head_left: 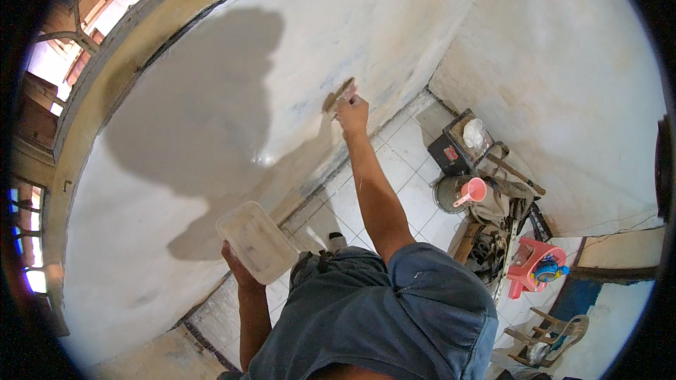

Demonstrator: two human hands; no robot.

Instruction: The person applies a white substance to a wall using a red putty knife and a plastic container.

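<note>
My right arm is stretched out to the whitish wall (310, 63). At its end my right hand (353, 114) is closed round a small flat scraper (341, 96), whose blade lies at or very near the wall surface. Bluish-grey smudges show on the wall around it. Lower left, my left hand (241, 267) grips a pale rectangular plastic tub (258, 241) by its side. A thin whitish residue coats the tub's inside. My shadow falls broadly across the wall left of the scraper.
On the tiled floor (401, 162) at right stand a black box (448, 155) and a bucket with a pink dipper (473, 191). Bags, tools, a pink stool (524, 285) and a brown plastic chair (556, 338) lie beyond. A barred window (70, 56) is upper left.
</note>
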